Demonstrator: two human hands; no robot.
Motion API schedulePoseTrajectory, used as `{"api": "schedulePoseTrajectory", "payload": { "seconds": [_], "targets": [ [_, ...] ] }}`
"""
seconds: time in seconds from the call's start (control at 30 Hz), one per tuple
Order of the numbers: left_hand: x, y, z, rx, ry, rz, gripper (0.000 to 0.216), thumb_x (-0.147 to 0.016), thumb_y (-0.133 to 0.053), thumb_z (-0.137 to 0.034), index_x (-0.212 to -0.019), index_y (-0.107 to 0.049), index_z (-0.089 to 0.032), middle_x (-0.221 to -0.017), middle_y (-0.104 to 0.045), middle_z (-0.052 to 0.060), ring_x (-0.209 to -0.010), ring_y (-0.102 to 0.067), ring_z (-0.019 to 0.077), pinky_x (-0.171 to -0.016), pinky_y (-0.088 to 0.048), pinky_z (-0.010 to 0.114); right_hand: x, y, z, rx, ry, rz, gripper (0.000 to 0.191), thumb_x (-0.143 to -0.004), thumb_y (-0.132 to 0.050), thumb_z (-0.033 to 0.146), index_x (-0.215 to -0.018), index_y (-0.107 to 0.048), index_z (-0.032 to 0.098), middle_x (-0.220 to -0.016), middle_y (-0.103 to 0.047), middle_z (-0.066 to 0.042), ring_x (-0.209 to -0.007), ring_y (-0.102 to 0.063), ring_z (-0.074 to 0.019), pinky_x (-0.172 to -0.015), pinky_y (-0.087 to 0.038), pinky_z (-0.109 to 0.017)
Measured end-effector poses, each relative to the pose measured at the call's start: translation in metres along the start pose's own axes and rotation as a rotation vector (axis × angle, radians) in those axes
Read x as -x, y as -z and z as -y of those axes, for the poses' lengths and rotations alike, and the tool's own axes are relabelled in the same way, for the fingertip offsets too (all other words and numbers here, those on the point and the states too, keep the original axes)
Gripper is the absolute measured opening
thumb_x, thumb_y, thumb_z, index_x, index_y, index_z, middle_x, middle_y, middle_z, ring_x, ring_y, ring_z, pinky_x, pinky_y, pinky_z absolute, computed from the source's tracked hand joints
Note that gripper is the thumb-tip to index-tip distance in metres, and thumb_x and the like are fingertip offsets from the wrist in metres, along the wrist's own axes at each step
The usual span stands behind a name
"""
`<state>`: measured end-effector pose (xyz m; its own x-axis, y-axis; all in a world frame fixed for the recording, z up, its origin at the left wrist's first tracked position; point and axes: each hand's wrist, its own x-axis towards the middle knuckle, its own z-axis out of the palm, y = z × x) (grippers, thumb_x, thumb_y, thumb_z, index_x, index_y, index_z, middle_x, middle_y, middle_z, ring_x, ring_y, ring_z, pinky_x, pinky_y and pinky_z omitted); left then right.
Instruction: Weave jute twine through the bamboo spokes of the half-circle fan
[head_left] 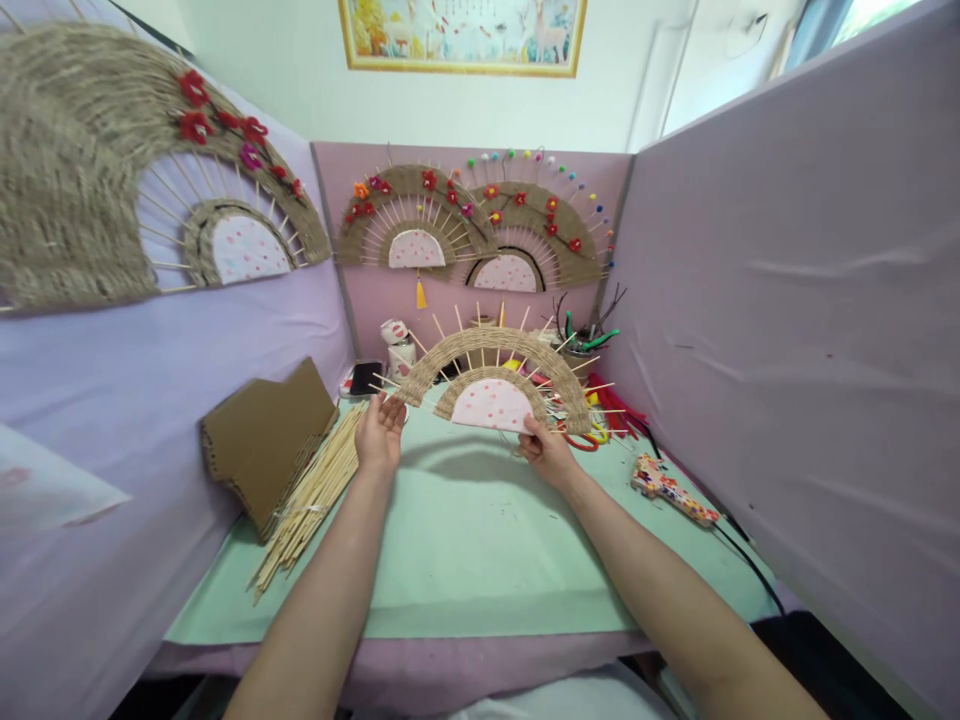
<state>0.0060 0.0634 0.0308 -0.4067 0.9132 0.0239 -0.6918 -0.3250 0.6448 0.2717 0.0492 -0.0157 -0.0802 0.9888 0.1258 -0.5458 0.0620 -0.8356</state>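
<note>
A half-round woven fan [499, 342] hangs upright above the table, its straight edge down. It has two bands of twine on thin wooden sticks and a white centre with pink dots. At its lower left end my left hand [381, 432] is closed around the stick tips, the palm turned partly up. My right hand [549, 452] pinches the bottom edge just right of the dotted centre, thumb in front and the other fingers mostly behind.
Left on the green-covered table lie brown cardboard [266, 430] and a bundle of wooden sticks [311, 500]. A flowered glue gun [671, 488] with a black cord lies right. Scissors [585, 440] sit behind the fan. Finished fans [420, 190] hang on the partitions [787, 320].
</note>
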Motion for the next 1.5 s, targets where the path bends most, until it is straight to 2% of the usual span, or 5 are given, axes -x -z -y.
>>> {"api": "schedulePoseTrajectory", "payload": {
  "seconds": [0.17, 0.8, 0.93, 1.2, 1.5],
  "targets": [
    [0.008, -0.004, 0.008, -0.023, 0.067, 0.014, 0.007, -0.082, -0.055, -0.013, -0.080, -0.062, -0.014, -0.076, -0.069, 0.004, -0.069, -0.066, 0.0115, -0.075, -0.051, 0.026, 0.001, -0.002, -0.004, 0.020, -0.029, 0.036, 0.045, -0.062, -0.076, 0.039, -0.063, -0.035, 0.021, -0.048, -0.029, 0.010, -0.042, -0.020, -0.0045, -0.040, -0.013, -0.021],
    [0.007, -0.004, -0.002, 0.153, 0.289, 0.118, 0.013, -0.084, -0.051, -0.017, -0.092, -0.062, -0.016, -0.085, -0.070, 0.005, -0.078, -0.067, 0.0153, -0.076, -0.054, 0.031, 0.003, -0.002, 0.001, 0.055, -0.043, 0.109, 0.044, -0.065, -0.074, 0.043, -0.066, -0.035, 0.021, -0.047, -0.030, 0.010, -0.041, -0.018, -0.0042, -0.040, -0.012, -0.021],
    [0.015, -0.006, 0.006, 0.159, 0.350, 0.217, 0.019, -0.084, -0.055, -0.031, -0.096, -0.062, -0.019, -0.095, -0.069, 0.007, -0.090, -0.066, 0.0190, -0.082, -0.051, 0.036, 0.002, -0.003, 0.002, 0.058, -0.019, 0.078, 0.045, -0.064, -0.074, 0.044, -0.066, -0.035, 0.021, -0.047, -0.030, 0.010, -0.042, -0.018, -0.0041, -0.040, -0.013, -0.020],
    [0.053, -0.006, 0.052, -0.208, 0.678, 0.520, 0.021, -0.078, -0.065, -0.022, -0.099, -0.064, -0.017, -0.109, -0.066, 0.013, -0.101, -0.062, 0.0264, -0.088, -0.047, 0.040, 0.005, -0.011, -0.005, 0.082, -0.029, 0.071, 0.042, -0.062, -0.075, 0.045, -0.069, -0.041, 0.021, -0.048, -0.036, 0.010, -0.040, -0.022, -0.0042, -0.040, -0.013, -0.021],
    [0.049, -0.012, 0.047, 0.091, 0.605, 0.369, 0.019, -0.087, -0.053, -0.028, -0.100, -0.062, -0.018, -0.091, -0.071, 0.008, -0.094, -0.064, 0.0210, -0.093, -0.045, 0.041, 0.010, -0.014, -0.011, 0.342, -0.027, 0.174, 0.032, -0.066, -0.071, 0.044, -0.072, -0.055, 0.018, -0.053, -0.043, 0.006, -0.044, -0.027, -0.0047, -0.042, -0.016, -0.022]
  ]
}}
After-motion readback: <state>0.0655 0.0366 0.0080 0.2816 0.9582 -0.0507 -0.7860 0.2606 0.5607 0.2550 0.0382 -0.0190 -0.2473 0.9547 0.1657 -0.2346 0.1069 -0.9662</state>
